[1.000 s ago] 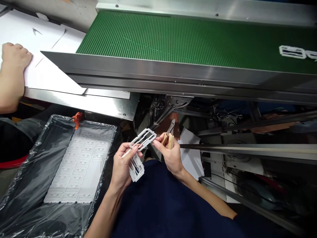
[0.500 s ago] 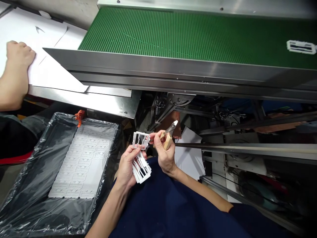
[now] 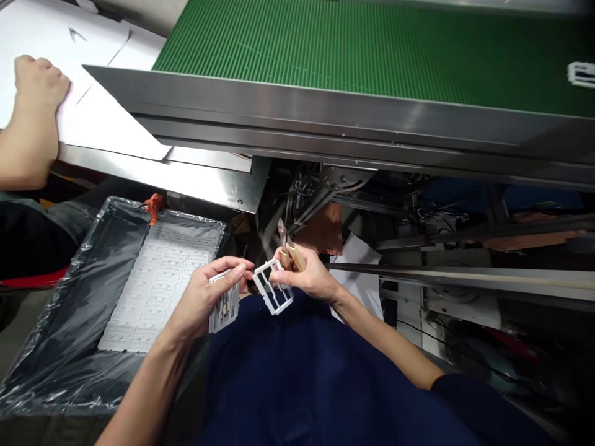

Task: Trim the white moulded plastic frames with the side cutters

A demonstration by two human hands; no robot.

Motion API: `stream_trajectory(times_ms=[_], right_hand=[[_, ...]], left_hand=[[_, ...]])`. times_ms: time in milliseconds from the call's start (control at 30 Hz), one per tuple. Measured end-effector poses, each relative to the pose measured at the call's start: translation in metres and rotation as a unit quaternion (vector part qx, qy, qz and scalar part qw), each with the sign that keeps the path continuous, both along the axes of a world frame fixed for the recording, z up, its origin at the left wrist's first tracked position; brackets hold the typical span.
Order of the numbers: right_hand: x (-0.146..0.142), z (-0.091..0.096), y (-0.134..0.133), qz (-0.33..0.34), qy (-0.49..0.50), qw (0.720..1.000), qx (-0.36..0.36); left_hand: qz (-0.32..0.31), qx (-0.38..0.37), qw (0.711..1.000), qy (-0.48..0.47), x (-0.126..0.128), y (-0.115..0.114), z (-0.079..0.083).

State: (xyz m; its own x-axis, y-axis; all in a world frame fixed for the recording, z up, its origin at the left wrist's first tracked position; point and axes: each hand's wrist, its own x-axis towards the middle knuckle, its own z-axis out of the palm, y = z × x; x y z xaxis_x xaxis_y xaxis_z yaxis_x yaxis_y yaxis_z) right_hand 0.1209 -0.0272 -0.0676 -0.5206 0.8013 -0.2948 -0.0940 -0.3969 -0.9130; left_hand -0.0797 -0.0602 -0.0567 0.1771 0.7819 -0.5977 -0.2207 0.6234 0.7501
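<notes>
We look down past a dark blue top at 2 hands held close to the body. The left hand (image 3: 204, 294) grips slotted white pieces (image 3: 224, 303) low in its fingers; we cannot tell how many. Its thumb and forefinger narrow together just beside the left corner of a white frame (image 3: 274, 288), and we cannot tell if they touch it. The right hand (image 3: 311, 275) pins that frame under its thumb while its other fingers wrap tan-handled cutters (image 3: 295, 255), tip pointing away from the body.

Beyond, open room separates both hands from the steel rail (image 3: 325, 102) along the near edge of a ribbed green conveyor (image 3: 325, 56). Another white piece (image 3: 582, 74) lies on the conveyor's far right. To the left, a plastic-lined tray (image 3: 46, 378) has an orange clip (image 3: 153, 207) on its far edge; white parts (image 3: 153, 291) lie toward its right edge. The left forearm crosses its near right corner. Farther left, a co-worker's hand (image 3: 41, 83) rests, fingers curled, on a paper-covered counter (image 3: 204, 179).
</notes>
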Motion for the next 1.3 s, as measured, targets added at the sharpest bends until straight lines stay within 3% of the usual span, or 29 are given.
stream_trajectory(times_ms=[100,233,400,533,633,800,1100,1300], right_hand=[[-0.002,-0.007,-0.012,0.062,0.024,0.997,-0.037],[-0.005,-0.018,-0.026,0.09,0.04,0.993,-0.071],[-0.004,-0.024,-0.03,0.101,0.047,0.989,-0.093],[-0.005,-0.023,-0.03,0.117,0.055,0.987,-0.1],[-0.007,-0.024,-0.029,0.124,0.067,0.984,-0.105],[-0.009,-0.03,-0.029,0.12,0.061,0.985,-0.11],[-0.009,-0.033,-0.03,0.128,0.067,0.981,-0.129],[-0.011,-0.037,-0.029,0.14,0.072,0.98,-0.119]], left_hand=[[-0.11,0.035,0.993,0.034,-0.006,0.006,0.007],[-0.227,0.077,0.969,0.06,-0.01,0.006,0.008],[-0.276,0.047,0.958,0.069,-0.013,0.004,0.009],[-0.305,0.081,0.943,0.111,-0.014,0.003,0.009],[-0.312,0.128,0.933,0.126,-0.015,0.001,0.007],[-0.27,0.235,0.925,0.124,-0.011,-0.003,-0.002],[-0.237,0.159,0.955,0.08,-0.014,-0.013,-0.006],[-0.213,0.219,0.948,0.084,-0.01,-0.012,-0.009]])
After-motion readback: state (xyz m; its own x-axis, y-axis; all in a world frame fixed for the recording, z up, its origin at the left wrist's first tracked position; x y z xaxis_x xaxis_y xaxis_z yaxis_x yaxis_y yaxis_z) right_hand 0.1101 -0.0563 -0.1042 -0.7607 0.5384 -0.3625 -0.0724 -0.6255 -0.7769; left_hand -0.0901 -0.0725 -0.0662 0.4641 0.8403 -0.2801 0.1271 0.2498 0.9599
